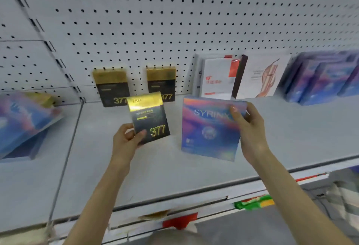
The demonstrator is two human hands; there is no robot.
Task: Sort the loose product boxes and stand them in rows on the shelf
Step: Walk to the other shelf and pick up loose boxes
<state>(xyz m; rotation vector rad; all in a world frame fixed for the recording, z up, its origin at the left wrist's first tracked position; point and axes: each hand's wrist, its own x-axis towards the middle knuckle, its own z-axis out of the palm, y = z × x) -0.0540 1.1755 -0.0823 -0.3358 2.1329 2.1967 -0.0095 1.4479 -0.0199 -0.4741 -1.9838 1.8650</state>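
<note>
As each grip holds a box, both boxes sit over the shelf (93,167).
The left grip (126,143) pinches the black-and-gold box (150,120) at its lower left corner — the box rises tilted above it; the right grip (250,128) clasps the iridescent box (207,132) by its upper right edge, box to its left. Two matching boxes (111,87) stand at the pegboard (194,11).

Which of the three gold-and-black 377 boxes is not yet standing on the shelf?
The front 377 box, gripped by the left hand; the two rear boxes stand against the pegboard.
</note>
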